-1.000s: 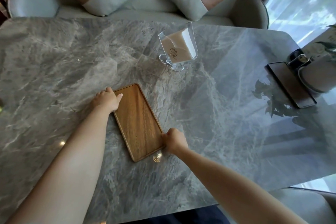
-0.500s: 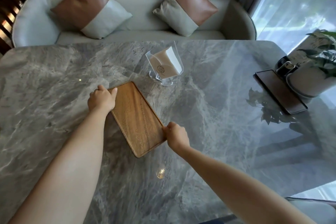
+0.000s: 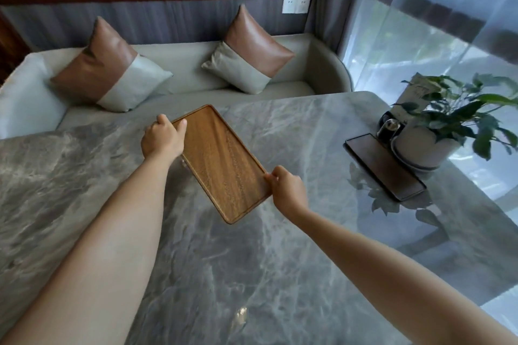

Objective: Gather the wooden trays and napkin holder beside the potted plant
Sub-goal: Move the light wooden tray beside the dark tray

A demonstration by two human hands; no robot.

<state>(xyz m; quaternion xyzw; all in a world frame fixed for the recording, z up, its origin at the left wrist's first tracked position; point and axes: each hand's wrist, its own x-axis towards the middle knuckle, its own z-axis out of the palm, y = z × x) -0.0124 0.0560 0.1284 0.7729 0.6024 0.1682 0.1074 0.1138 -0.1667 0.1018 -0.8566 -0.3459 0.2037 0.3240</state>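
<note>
A light wooden tray (image 3: 221, 162) is held up off the grey marble table (image 3: 252, 274), tilted. My left hand (image 3: 162, 138) grips its far left corner and my right hand (image 3: 287, 189) grips its near right edge. A darker wooden tray (image 3: 385, 166) lies flat at the right, next to the potted plant (image 3: 437, 131) in a white pot. The clear napkin holder is hidden behind the lifted tray; only a sliver of something clear shows under its left edge.
A small dark object with a glass part (image 3: 389, 127) stands between the dark tray and the pot. Behind the table runs a pale sofa (image 3: 182, 75) with two brown and grey cushions. A curtained window (image 3: 434, 22) fills the right side.
Both hands have lifted the light tray off the table and carried it up and to the right. The view has tilted upward, and the napkin holder is now covered by the tray.
</note>
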